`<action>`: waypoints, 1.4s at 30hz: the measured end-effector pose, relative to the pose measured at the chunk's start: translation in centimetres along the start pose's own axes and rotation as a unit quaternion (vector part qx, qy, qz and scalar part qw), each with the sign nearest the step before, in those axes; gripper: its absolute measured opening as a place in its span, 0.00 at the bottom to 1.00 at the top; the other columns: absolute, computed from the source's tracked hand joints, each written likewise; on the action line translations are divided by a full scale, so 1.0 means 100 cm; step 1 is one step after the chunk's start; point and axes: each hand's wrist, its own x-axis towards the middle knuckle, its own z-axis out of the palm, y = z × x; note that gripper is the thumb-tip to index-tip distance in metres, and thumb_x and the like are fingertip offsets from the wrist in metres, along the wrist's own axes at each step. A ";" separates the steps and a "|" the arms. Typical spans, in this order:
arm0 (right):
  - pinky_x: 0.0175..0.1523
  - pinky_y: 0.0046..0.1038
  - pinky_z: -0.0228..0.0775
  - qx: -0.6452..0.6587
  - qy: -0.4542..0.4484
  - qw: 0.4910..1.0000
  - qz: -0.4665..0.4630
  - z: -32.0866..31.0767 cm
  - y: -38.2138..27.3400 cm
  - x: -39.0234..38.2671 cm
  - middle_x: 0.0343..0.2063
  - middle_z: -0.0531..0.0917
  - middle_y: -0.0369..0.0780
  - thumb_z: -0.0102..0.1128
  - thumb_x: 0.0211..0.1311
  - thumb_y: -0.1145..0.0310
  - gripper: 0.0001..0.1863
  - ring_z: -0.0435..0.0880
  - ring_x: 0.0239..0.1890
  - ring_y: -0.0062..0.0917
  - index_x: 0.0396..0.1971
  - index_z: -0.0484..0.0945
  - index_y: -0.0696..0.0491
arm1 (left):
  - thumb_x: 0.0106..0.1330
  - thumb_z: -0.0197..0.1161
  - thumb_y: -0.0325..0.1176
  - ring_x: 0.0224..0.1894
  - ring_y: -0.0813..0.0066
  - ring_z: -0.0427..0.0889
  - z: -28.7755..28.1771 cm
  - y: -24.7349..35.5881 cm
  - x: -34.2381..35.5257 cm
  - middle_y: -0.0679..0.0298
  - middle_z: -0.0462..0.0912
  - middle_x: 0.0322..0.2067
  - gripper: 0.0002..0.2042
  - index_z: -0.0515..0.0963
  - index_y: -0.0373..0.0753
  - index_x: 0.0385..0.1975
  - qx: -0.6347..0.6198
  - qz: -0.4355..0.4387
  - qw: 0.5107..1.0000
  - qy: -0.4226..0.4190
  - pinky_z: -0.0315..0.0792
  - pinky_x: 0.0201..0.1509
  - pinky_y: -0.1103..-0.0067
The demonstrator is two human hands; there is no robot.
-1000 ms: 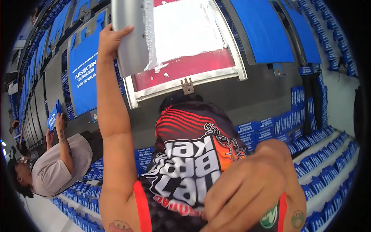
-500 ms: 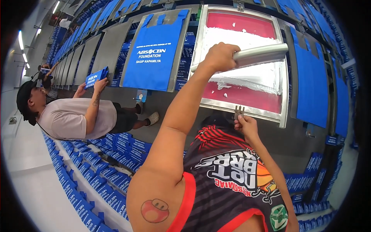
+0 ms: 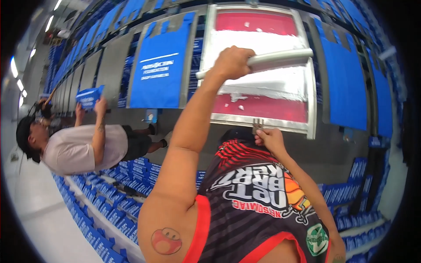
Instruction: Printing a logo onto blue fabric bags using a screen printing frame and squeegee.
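A metal-framed printing screen point(image 3: 312, 103) with red mesh and a band of white ink lies flat in front of me. My left hand point(image 3: 232, 61) is closed around a long grey squeegee point(image 3: 280, 58) held crosswise over the white ink. At the screen's near edge, my right hand point(image 3: 270, 139) grips a small metal handle point(image 3: 257, 127). My black, red and orange sleeveless shirt fills the lower part of the view.
A blue bag point(image 3: 164, 65) with white print lies on the grey board to the left of the screen, and more blue bags line the long table. Another person point(image 3: 74, 149) in a pale shirt lifts a blue bag point(image 3: 89, 96). Stacks of blue bags point(image 3: 131, 177) sit below.
My left hand has swung the squeegee from upright at the screen's left side to lying across the ink. My right hand has gone from near the camera to the frame's handle.
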 end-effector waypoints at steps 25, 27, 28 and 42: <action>0.35 0.40 0.76 -0.656 0.147 0.702 -0.235 -0.110 -0.112 0.056 0.24 0.82 0.41 0.52 0.54 0.69 0.06 0.83 0.29 0.38 0.28 0.78 0.50 | 0.45 0.65 0.31 0.29 0.59 0.82 0.068 -0.053 -0.097 0.58 0.80 0.21 0.06 0.78 0.45 0.25 0.156 -0.027 0.987 -0.028 0.73 0.39 0.60; 0.32 0.39 0.76 -0.622 0.222 0.698 -0.278 -0.120 -0.129 0.088 0.24 0.82 0.41 0.50 0.55 0.69 0.06 0.83 0.28 0.38 0.26 0.77 0.51 | 0.46 0.64 0.32 0.29 0.59 0.83 0.070 -0.067 -0.063 0.57 0.81 0.22 0.06 0.79 0.44 0.26 0.180 -0.077 0.981 -0.001 0.76 0.32 0.65; 0.31 0.39 0.76 -0.619 0.242 0.691 -0.284 -0.122 -0.161 0.115 0.23 0.82 0.41 0.50 0.54 0.69 0.06 0.84 0.28 0.38 0.25 0.78 0.50 | 0.46 0.63 0.31 0.28 0.58 0.83 0.068 -0.086 -0.022 0.57 0.81 0.23 0.06 0.79 0.44 0.26 0.197 -0.101 0.975 0.000 0.76 0.28 0.66; 0.29 0.37 0.76 -0.623 0.268 0.656 -0.331 -0.124 -0.174 0.115 0.21 0.82 0.41 0.55 0.49 0.70 0.05 0.84 0.24 0.35 0.25 0.80 0.49 | 0.46 0.59 0.27 0.24 0.56 0.81 0.054 -0.088 -0.006 0.57 0.79 0.19 0.03 0.76 0.42 0.21 0.131 -0.058 0.990 0.007 0.75 0.26 0.63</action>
